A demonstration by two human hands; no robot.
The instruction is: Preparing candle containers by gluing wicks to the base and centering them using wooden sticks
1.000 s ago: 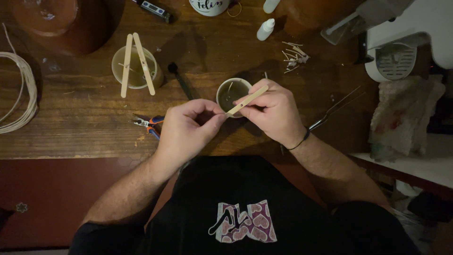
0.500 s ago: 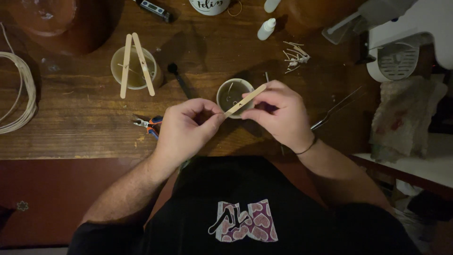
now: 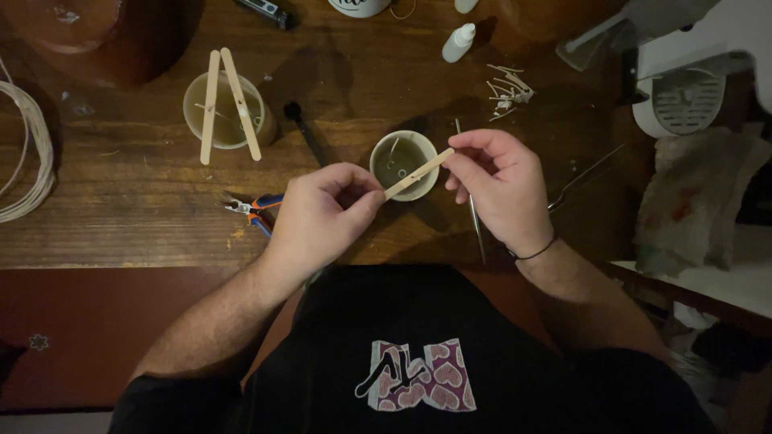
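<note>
Hands share one wooden stick (image 3: 418, 173): our left hand (image 3: 322, 213) and right hand (image 3: 498, 181) pinch its ends above the jar (image 3: 404, 165) mid-bench; stick not yet resting on the rim.

A dark, worn wooden table (image 3: 121, 201) carries a small round cup of wax (image 3: 404, 165), a second cup bridged by two wooden sticks (image 3: 227, 111), orange-handled pliers (image 3: 256, 209), a white dropper bottle (image 3: 459, 42), a coil of pale cord (image 3: 28, 153) and scattered wick trimmings (image 3: 507, 88).
</note>
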